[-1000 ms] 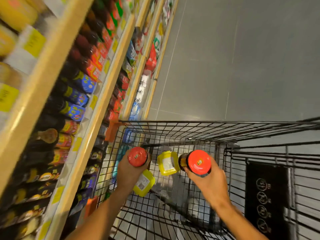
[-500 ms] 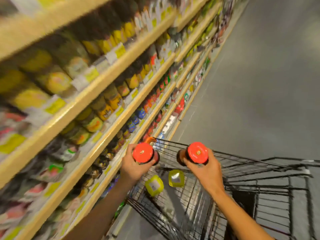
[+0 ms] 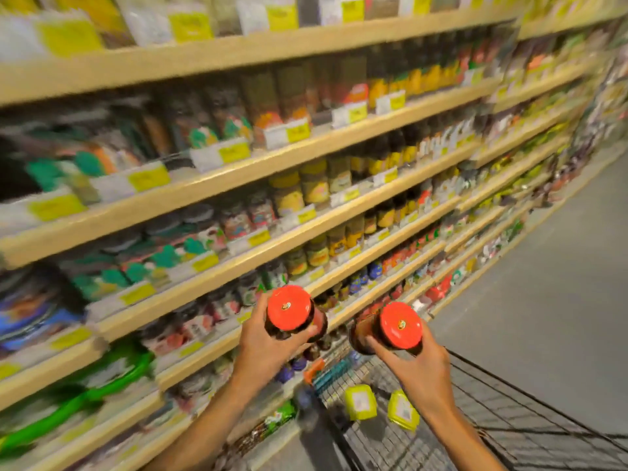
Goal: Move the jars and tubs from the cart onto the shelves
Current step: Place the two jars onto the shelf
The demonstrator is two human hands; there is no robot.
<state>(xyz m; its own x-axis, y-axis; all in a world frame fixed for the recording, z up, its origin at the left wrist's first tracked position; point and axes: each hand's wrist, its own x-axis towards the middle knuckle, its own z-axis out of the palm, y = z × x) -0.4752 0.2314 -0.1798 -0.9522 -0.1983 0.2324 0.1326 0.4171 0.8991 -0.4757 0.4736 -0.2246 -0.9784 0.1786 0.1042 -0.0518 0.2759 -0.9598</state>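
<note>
2 dark glass jars with red lids are up between the black wire cart [image 3: 509, 396] and the wooden shelves [image 3: 238, 171]: your left hand [image 3: 261, 348] grips one jar [image 3: 292, 314], your right hand [image 3: 421, 372] the other jar [image 3: 390, 329]. 2 yellow square tubs [image 3: 360, 402] lie in the cart. Next, find matching shelf space.

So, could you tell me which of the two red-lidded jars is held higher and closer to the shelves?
The jar in the left hand: that left jar sits higher, in front of the shelves, while the right jar hangs over the cart.

Bare forearms, no sleeves or jewellery visible
</note>
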